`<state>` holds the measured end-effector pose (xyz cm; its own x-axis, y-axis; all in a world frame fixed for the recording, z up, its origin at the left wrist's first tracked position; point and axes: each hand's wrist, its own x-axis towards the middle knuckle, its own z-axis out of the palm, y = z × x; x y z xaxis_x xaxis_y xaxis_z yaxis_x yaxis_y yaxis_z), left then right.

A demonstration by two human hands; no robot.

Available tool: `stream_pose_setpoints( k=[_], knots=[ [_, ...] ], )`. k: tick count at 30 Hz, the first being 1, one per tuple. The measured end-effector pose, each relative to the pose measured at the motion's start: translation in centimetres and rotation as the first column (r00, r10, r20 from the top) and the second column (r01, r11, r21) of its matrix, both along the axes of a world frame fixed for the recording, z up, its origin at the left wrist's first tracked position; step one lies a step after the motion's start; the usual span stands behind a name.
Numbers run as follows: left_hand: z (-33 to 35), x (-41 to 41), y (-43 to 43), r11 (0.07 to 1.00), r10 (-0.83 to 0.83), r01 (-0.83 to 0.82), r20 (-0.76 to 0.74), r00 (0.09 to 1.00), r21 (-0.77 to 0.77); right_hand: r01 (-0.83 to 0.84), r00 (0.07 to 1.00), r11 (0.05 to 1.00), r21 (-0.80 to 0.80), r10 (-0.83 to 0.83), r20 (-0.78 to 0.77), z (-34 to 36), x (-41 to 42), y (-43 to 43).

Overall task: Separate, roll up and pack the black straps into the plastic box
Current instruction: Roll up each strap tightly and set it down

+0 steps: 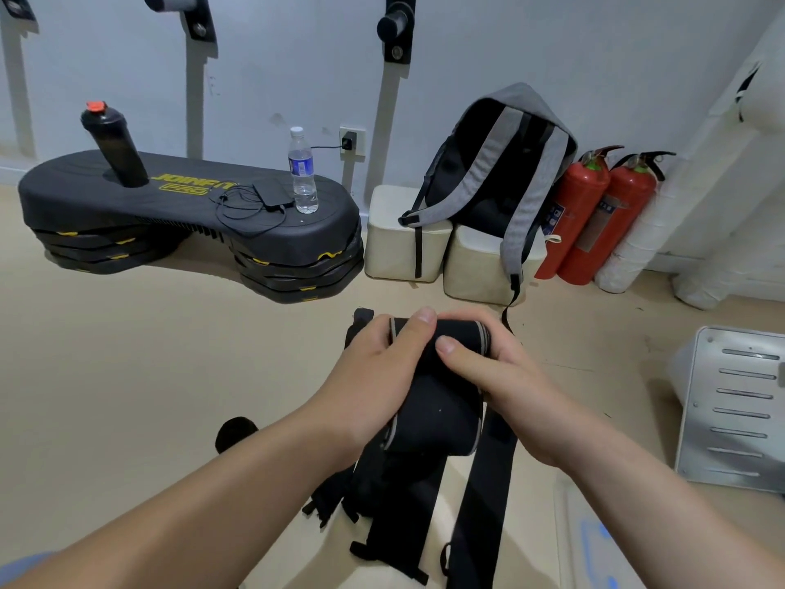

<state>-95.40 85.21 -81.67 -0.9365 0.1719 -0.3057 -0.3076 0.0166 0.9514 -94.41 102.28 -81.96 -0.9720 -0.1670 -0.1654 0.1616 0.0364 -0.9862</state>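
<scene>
Head view. At frame centre I see the left hand (382,359) and right hand (505,376), each grip closed around one black strap (429,406) (grey-edged, partly rolled), thumbs pressed on top. More loose straps (484,503) trail below it toward the lower centre, over the beige floor (148,354). Upper left: a black step platform (85,189). Upper right: a grey backpack (522,121) beside two red fire extinguishers (616,214).

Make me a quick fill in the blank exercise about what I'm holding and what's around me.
1. The left hand and right hand both grip a rolled black ____.
2. The water bottle on the step platform has a ____ cap.
3. Beside the grey backpack stand ____ red fire extinguishers.
Missing words: strap; white; two.
</scene>
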Motion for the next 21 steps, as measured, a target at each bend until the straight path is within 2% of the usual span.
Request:
stream_pose_setpoints(
  k=[4, 8, 13, 17, 21],
  knots=[
    [-0.2, 0.6, 0.3, 0.996, 0.001, -0.004, -0.030, 1.000, -0.088, 0.015, 1.000, 0.999, 0.040, -0.014, -0.016, -0.1, 0.2, -0.8],
    [-0.2, 0.9, 0.2, 0.993, 0.001, -0.008, -0.063, 0.998, -0.118, -0.017, 0.999, 1.000, 0.001, 0.017, 0.032, -0.2, 0.5, -1.3],
    [0.1, 0.5, -0.7, 0.996, -0.047, 0.036, -0.142, 0.989, -0.081, -0.037, 0.983, 0.998, -0.053, 0.046, 0.177, -0.9, 0.1, -1.8],
    [0.3, 0.1, -1.5, 0.993, -0.120, 0.113, -0.211, 0.970, -0.044, 0.032, 0.991, 0.997, -0.072, -0.022, 0.134, -0.3, -0.1, -1.5],
    [0.5, -0.4, -2.0, 0.991, -0.108, 0.118, -0.153, 0.982, 0.060, 0.053, 0.988, 0.977, -0.204, -0.022, 0.151, 0.4, -0.1, -0.9]
  ],
)
